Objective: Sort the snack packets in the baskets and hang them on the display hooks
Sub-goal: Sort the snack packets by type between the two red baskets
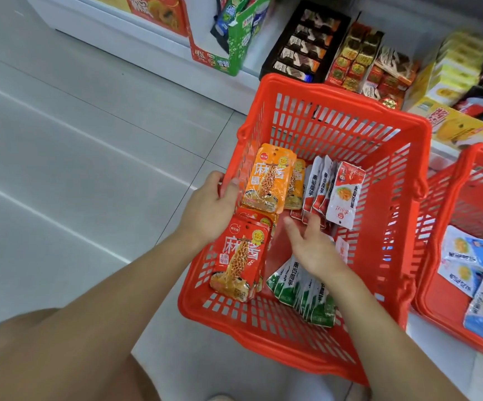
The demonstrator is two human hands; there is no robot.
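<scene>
**Grouping packets by flavour in the basket**

Left hand (pixel 211 206) grips the left rim of the basket (pixel 350 101). Right hand (pixel 314 246) hovers empty, fingers spread, over the white-red packets (pixel 344 195). Orange packets (pixel 266 180) and green packets (pixel 304 290) lie inside. Best to gather one flavour and align the hang-holes.
</scene>
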